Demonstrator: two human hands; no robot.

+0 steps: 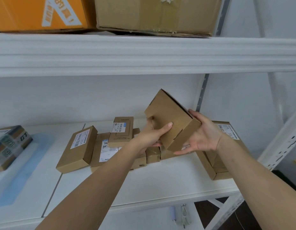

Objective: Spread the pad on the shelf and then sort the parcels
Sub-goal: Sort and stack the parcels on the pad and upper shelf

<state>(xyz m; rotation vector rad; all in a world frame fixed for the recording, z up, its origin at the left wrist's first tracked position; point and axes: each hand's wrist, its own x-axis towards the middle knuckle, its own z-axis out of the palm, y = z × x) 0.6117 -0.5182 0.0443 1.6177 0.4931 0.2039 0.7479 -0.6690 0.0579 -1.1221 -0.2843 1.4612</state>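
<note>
So you've got one plain brown parcel [170, 120] lifted clear of the pile, tilted up on a corner, with no label showing on the faces toward you. My guess is that's why it's held that way: you're turning it to find the sticker before deciding where it goes. Your left hand [152, 136] grips the near-left side, thumb laid across the top face and fingers curled underneath. Your right hand [203, 135] isn't clamping anything, it's a flat, spread palm propping the lower right end so the box can pivot.

Below it, the rest of the parcels sit in a loose heap in the middle of the shelf [144, 185]: a labelled box [77, 148] leaning at the left, a flat carton with a printed outline [121, 131] on top, and a long flat box [217, 156] off to the right under your wrist.

The blue pad [26, 166] is already spread at the left end, with a taped parcel [9, 145] sitting on it. So the spreading looks done, and this seems to be mid-sort.
</note>
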